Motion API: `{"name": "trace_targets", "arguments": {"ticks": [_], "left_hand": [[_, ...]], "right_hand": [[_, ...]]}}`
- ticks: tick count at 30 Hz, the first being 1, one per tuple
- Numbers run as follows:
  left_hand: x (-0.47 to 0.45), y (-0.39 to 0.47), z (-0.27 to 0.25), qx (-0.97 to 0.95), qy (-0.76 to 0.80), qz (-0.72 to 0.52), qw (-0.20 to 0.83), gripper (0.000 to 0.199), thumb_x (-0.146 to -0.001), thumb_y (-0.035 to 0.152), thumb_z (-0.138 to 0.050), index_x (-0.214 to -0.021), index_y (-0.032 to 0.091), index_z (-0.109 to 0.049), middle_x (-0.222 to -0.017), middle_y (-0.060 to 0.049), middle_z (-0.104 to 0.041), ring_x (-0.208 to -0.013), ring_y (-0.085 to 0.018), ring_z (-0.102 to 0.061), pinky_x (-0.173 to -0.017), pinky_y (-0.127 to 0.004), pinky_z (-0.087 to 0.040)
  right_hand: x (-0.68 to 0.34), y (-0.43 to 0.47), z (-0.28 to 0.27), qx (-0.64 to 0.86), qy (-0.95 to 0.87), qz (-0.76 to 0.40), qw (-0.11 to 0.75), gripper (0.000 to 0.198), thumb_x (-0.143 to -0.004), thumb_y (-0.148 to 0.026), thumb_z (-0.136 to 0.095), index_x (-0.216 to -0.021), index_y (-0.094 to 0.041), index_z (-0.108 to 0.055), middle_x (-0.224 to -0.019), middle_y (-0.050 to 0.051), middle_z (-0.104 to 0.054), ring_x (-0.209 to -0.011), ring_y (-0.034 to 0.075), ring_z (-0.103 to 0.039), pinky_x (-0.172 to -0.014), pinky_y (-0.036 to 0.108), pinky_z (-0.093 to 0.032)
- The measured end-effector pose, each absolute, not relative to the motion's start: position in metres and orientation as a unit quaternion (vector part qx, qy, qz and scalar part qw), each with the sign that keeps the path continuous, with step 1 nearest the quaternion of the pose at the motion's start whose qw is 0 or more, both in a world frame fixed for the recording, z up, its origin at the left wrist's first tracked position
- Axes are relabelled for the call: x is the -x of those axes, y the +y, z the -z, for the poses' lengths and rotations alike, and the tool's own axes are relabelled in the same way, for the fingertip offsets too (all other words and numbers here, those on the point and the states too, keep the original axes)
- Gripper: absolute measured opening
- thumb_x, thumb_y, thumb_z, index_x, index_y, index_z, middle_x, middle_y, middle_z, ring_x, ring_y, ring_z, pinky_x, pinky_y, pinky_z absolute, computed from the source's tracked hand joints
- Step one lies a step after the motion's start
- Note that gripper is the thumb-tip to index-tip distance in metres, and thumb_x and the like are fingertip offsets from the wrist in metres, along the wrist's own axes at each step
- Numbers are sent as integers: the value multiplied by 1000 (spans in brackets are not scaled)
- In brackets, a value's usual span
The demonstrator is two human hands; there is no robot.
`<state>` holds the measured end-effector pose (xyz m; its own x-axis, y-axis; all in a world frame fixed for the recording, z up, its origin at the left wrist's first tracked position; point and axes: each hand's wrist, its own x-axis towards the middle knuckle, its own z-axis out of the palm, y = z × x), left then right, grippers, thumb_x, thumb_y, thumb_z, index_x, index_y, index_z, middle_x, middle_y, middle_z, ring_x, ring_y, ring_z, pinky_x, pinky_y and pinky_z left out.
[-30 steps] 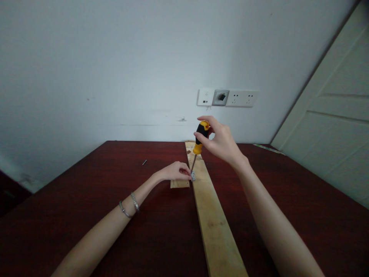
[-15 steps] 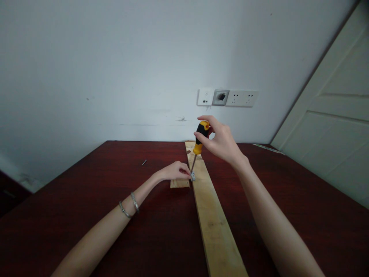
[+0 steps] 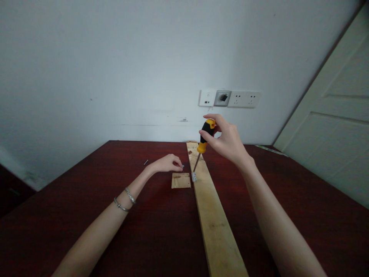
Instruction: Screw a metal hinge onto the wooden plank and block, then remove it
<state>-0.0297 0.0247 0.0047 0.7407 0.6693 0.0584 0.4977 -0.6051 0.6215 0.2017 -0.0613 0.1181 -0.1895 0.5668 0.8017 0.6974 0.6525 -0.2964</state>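
Observation:
My right hand (image 3: 226,140) grips a yellow-and-black screwdriver (image 3: 206,132) by its handle. The shaft slants down to the left, and its tip is at or just above a small metal hinge (image 3: 194,177) on the left edge of a long wooden board (image 3: 215,215). To the left of the board, my left hand (image 3: 168,163) pinches thumb and fingers together. A tiny greyish bit shows at those fingertips, too small to name. Just below that hand lies a short wooden block (image 3: 181,181), its right side close to the board.
A small metal pin or screw (image 3: 146,162) lies on the dark red table (image 3: 138,242) beyond my left wrist. Wall sockets (image 3: 230,99) are behind the table. At the right stands a white panelled door (image 3: 337,127), with a thin strip (image 3: 271,150) near the table's far right edge.
My left hand has moved away from the hinge, to the left and up, uncovering the wooden block. The screwdriver handle has shifted slightly right and leans more.

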Motion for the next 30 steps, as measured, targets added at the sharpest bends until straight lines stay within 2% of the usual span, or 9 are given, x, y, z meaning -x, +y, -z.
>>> {"name": "trace_targets", "arguments": {"ticks": [6,9,17,30], "left_hand": [[103,48,-38,-826,532,-72,169,19,-70,23,-59,-77,13,-73,-81,-4,-72,-76,-15,-62,-69,-22,-42],[139,52,-42,-787,598,-50,145,17,-64,21,-58,-70,12,-72,-76,-5,-71,-73,-16,-61,-65,-22,-41],[180,57,-17,-705,690,35,161,12,-65,21,-58,-65,11,-66,-55,-1,-58,-54,-10,-49,-53,-21,-36],[173,55,-10,-662,729,78,157,13,-72,21,-67,-69,9,-65,-63,-6,-60,-57,-13,-51,-55,-24,-41]], "right_hand": [[-203,-62,-118,412,-764,67,493,39,-81,-31,-62,-117,-19,-56,-89,4,-64,-70,17,-58,-70,33,-49],[-203,-62,-117,413,-763,72,491,38,-81,-32,-62,-117,-20,-56,-88,4,-64,-71,18,-60,-69,33,-49],[-203,-62,-117,413,-764,87,488,40,-80,-33,-64,-117,-19,-58,-88,5,-66,-72,19,-61,-68,33,-49],[-203,-63,-118,420,-765,85,481,39,-81,-33,-64,-116,-19,-59,-91,7,-67,-72,20,-62,-65,34,-51]]}}
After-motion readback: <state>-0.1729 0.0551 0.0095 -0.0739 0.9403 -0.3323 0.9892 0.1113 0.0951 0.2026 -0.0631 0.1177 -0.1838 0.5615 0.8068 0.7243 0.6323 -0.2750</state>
